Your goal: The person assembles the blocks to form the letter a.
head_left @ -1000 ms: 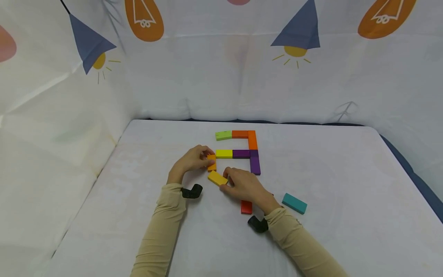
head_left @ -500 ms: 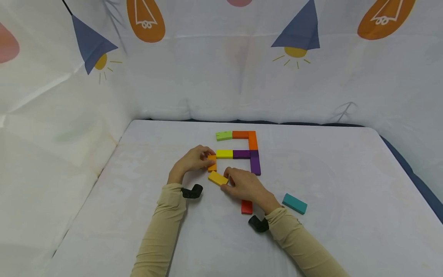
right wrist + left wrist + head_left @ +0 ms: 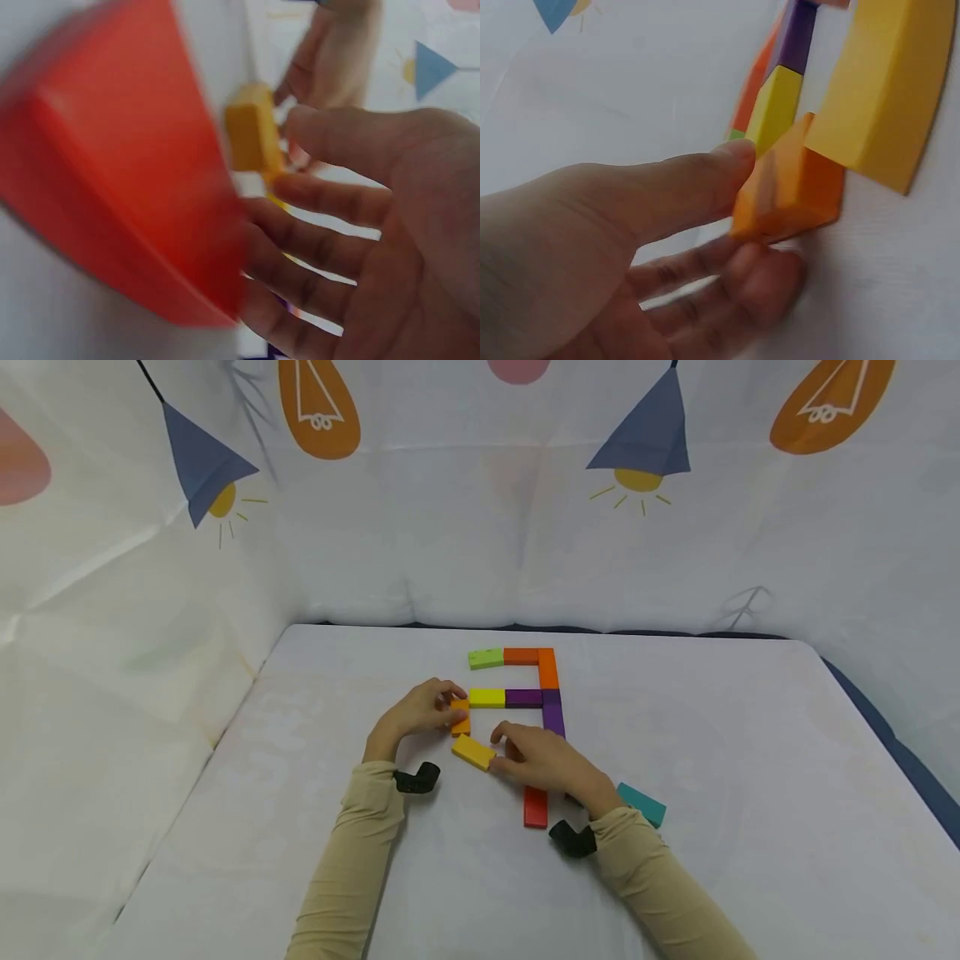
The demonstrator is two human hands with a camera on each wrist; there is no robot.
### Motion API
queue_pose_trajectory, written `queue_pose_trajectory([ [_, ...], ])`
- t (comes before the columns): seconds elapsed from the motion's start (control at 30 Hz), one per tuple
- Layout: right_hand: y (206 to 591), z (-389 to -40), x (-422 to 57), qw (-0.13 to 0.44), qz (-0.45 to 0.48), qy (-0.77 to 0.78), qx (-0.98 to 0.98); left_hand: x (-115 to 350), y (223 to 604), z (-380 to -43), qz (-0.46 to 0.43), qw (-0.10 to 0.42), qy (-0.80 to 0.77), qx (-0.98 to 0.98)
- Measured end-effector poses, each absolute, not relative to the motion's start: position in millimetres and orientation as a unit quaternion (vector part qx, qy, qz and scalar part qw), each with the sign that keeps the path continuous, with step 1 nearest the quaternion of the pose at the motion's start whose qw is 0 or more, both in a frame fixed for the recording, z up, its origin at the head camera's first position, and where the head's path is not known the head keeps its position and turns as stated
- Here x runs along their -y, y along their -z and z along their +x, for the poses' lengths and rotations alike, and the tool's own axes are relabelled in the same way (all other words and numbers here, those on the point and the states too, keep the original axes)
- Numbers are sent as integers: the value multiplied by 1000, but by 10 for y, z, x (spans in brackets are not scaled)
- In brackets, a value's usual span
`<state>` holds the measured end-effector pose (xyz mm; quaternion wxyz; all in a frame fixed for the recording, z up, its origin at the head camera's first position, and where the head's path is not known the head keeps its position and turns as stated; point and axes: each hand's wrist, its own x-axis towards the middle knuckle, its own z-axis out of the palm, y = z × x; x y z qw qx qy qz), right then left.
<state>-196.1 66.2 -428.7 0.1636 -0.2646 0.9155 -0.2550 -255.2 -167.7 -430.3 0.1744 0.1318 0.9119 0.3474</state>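
A left hand [image 3: 416,713] pinches an orange block [image 3: 462,727]; a right hand [image 3: 551,760], fingers parted, sits at three o'clock of a golden-yellow block [image 3: 473,752].

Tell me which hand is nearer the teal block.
Right. The right hand is left of the teal block, its wrist overlapping one end in the head view; the left hand is farther left, holding a light-orange block.
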Motion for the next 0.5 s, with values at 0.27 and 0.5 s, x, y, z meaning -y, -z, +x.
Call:
queue_pose_trajectory([
  [0.27, 4126, -1944, -940, 195, -318, 270, -888, 1636, 4092, -2472, 150, 157, -300, -929],
  [0.5, 4115, -1887, -1042, 211, -393, 242, -861, 1534, 3988, -2348, 253, 214, -283, -900],
])
